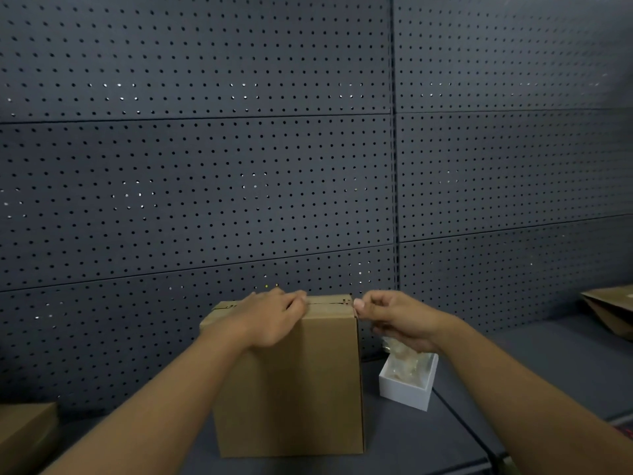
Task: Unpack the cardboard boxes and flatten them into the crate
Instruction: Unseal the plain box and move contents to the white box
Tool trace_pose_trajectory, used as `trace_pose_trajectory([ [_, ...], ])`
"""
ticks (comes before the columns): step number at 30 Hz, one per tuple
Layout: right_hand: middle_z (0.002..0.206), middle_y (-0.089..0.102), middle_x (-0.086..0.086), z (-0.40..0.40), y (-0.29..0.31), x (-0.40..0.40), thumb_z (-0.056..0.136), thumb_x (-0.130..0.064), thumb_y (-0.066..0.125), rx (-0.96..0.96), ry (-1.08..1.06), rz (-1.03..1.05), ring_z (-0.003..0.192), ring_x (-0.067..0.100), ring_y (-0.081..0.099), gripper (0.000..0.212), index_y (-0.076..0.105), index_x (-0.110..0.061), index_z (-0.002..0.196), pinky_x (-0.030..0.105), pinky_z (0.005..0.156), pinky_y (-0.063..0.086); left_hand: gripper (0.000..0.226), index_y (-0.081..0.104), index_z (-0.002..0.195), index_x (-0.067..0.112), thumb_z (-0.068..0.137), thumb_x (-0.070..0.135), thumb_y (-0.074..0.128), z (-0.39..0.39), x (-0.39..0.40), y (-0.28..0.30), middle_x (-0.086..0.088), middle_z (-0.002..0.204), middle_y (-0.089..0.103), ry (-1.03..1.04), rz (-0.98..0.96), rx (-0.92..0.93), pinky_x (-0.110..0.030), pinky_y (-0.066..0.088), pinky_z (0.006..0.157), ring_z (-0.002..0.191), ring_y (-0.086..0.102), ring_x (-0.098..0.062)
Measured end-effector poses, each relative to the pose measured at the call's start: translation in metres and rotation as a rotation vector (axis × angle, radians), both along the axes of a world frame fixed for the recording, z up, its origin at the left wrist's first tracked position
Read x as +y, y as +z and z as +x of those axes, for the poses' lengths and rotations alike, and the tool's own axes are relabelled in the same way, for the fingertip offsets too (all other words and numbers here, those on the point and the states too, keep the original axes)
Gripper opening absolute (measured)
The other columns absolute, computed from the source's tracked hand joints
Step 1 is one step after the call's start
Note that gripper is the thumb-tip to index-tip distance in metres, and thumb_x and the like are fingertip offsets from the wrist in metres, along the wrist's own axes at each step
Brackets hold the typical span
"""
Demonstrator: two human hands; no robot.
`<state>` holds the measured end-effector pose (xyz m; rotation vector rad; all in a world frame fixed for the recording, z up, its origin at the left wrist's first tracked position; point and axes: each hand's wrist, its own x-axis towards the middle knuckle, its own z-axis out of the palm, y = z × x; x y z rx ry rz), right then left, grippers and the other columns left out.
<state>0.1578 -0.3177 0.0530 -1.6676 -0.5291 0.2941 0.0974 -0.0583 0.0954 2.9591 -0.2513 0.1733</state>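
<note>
brown cardboard box point(291, 382) stands upright on the dark grey shelf point(411, 440), right in front of the person and close to the grey pegboard wall point(205, 166); its top flaps are closed, with a dark seam running along the top. left hand point(270, 317) lies over the top front edge of the box, fingers curled down onto the seam, pressing on it. right hand point(394, 317) is at the box's top right corner, thumb and fingers drawn together, pinching at the corner; what it pinches is too small to tell. just right of the box sits a small white box point(406, 392) with crumpled clear plastic point(402, 358) in it. another cardboard box point(24, 437) shows at the lower left edge, and a flattened piece of cardboard point(613, 313) lies at the far right
</note>
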Motion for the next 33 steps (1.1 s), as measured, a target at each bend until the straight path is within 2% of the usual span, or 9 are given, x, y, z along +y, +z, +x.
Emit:
trace_pose_trajectory([
  [3,0.091,0.068,0.004,0.004,-0.007,0.003,0.094,-0.025,0.069,0.082,0.035,0.150,0.081,0.017,0.060,0.017,0.060,-0.010,0.090,0.033,0.084,0.054,0.056,0.034,0.159,0.038,0.110,0.052,0.010,0.004,0.002,-0.004,-0.003,0.154,0.046,0.000,0.004,-0.022,-0.050,0.019,0.125,0.146,0.038,-0.024],
  [6,0.099,0.069,0.011,0.003,-0.008,0.002,0.097,-0.010,0.069,0.042,-0.049,0.088,0.089,0.021,0.069,0.007,0.065,-0.008,0.102,0.042,0.096,0.057,0.056,0.034,0.159,0.037,0.111,0.050,0.009,0.004,0.001,-0.005,-0.003,0.155,0.046,0.008,-0.001,-0.030,-0.048,0.018,0.126,0.147,0.038,-0.023],
  [9,0.096,0.071,0.012,0.003,-0.002,0.004,0.096,0.000,0.067,-0.066,-0.138,-0.009,0.088,0.023,0.073,0.033,0.062,-0.019,0.122,0.045,0.090,0.061,0.055,0.031,0.160,0.036,0.111,0.047,0.009,0.004,-0.003,-0.005,-0.004,0.158,0.043,0.027,0.003,-0.040,-0.047,0.014,0.128,0.150,0.034,-0.023],
  [11,0.099,0.070,0.014,0.004,0.006,0.007,0.095,0.001,0.065,-0.262,-0.213,-0.182,0.083,0.023,0.072,0.034,0.064,-0.023,0.119,0.041,0.080,0.063,0.055,0.032,0.160,0.035,0.111,0.046,0.008,0.004,-0.005,-0.005,-0.005,0.157,0.045,0.037,0.006,-0.045,-0.046,0.014,0.128,0.149,0.036,-0.023],
  [14,0.097,0.066,0.000,0.010,0.006,0.007,0.096,0.000,0.055,-0.506,-0.298,-0.545,0.081,0.016,0.064,0.030,0.062,-0.028,0.104,0.032,0.068,0.055,0.056,0.031,0.160,0.035,0.111,0.047,0.008,0.003,-0.004,-0.007,-0.006,0.157,0.045,0.036,0.009,-0.059,-0.046,0.014,0.128,0.149,0.035,-0.023],
  [19,0.107,0.064,0.005,0.016,-0.031,-0.001,0.094,-0.004,0.050,-0.448,-0.436,-0.746,0.094,0.024,0.064,0.024,0.059,-0.021,0.110,0.043,0.082,0.059,0.057,0.030,0.161,0.035,0.111,0.048,0.008,0.001,-0.001,-0.007,-0.004,0.160,0.042,0.038,-0.006,-0.057,-0.045,0.012,0.128,0.151,0.032,-0.022],
  [22,0.105,0.066,0.014,0.017,-0.038,-0.012,0.091,-0.004,0.052,-0.288,-0.524,-0.467,0.088,0.026,0.064,0.023,0.057,-0.011,0.112,0.040,0.074,0.058,0.058,0.038,0.158,0.034,0.111,0.050,0.009,0.001,-0.002,-0.008,-0.004,0.157,0.046,0.021,-0.018,-0.075,-0.047,0.013,0.127,0.149,0.036,-0.022],
  [27,0.111,0.068,0.012,0.014,-0.015,-0.010,0.097,-0.007,0.065,-0.151,-0.491,-0.003,0.095,0.024,0.066,0.016,0.060,-0.013,0.111,0.030,0.077,0.057,0.054,0.045,0.151,0.038,0.110,0.053,0.014,0.008,-0.008,-0.010,0.002,0.159,0.041,0.030,-0.070,-0.107,-0.056,0.014,0.125,0.148,0.036,-0.021],
  [33,0.111,0.067,0.013,-0.002,0.016,0.018,0.093,-0.014,0.075,-0.277,-0.421,0.353,0.098,0.025,0.072,0.021,0.064,-0.004,0.108,0.031,0.080,0.062,0.032,0.059,0.133,0.037,0.110,0.045,0.038,0.007,-0.011,-0.006,0.015,0.129,0.061,0.015,-0.227,-0.175,-0.063,0.014,0.124,0.123,0.056,-0.014],
])
